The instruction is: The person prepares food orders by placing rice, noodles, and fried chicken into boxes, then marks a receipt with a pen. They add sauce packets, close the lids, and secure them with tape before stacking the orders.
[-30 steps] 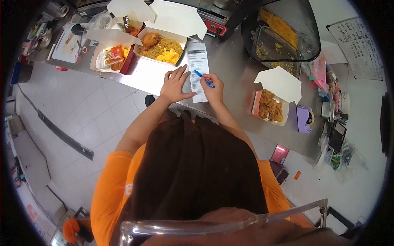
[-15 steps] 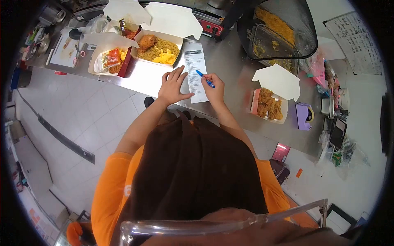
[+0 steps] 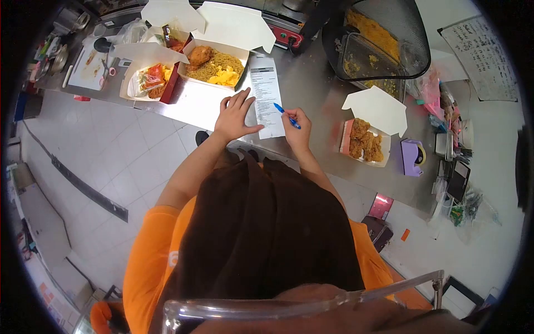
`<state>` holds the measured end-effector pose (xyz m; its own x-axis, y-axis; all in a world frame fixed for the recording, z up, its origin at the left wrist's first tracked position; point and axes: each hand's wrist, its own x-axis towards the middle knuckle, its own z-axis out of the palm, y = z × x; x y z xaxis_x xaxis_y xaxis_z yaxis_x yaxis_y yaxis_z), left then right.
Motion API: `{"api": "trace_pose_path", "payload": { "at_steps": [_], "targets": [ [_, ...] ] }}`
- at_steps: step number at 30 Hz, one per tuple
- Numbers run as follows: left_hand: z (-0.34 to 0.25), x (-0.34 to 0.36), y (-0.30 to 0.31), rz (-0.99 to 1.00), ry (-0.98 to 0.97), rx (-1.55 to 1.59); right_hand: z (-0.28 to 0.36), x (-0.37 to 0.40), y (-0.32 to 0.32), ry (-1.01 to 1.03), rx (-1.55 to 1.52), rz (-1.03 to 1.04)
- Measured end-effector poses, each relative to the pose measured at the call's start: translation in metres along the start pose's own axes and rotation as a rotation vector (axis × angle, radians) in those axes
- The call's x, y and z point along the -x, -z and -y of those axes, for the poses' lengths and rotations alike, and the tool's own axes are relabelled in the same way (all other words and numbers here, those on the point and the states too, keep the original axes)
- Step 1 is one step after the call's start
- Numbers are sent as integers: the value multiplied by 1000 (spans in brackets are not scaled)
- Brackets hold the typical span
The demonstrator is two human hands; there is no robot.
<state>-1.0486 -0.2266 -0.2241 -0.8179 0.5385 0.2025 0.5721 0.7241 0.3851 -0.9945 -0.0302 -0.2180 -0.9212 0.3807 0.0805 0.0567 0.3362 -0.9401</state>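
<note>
A long printed receipt lies flat on the steel counter in front of me. My left hand rests beside its left edge, fingers spread, the thumb touching the paper. In my right hand, at the receipt's lower right, is a blue pen, its tip pointing up and left over the paper. Beyond my left hand stands an open box of noodles with fried chicken and yellow egg-like pieces. Left of it is another open food box holding a red packet.
An open box of fried chicken stands to the right, with a purple tape dispenser beside it. A black mesh basket with crumbs sits at the back right. A cutting board lies far left.
My right hand and the pen have moved a little right and down along the receipt. My left hand stays in place.
</note>
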Motion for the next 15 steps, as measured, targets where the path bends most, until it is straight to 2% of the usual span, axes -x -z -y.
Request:
{"api": "trace_pose_path", "payload": {
  "at_steps": [4, 7, 10, 15],
  "targets": [
    [-1, -1, 0, -5, -1, 0, 5, 5, 2, 20, -24, -16],
    [-2, 0, 1, -3, 2, -1, 2, 5, -2, 107, -23, 36],
    [-3, -1, 3, -9, -5, 2, 2, 4, 0, 39, -22, 59],
    [-1, 0, -1, -16, -11, -6, 6, 7, 2, 88, 8, 72]
  ]
}}
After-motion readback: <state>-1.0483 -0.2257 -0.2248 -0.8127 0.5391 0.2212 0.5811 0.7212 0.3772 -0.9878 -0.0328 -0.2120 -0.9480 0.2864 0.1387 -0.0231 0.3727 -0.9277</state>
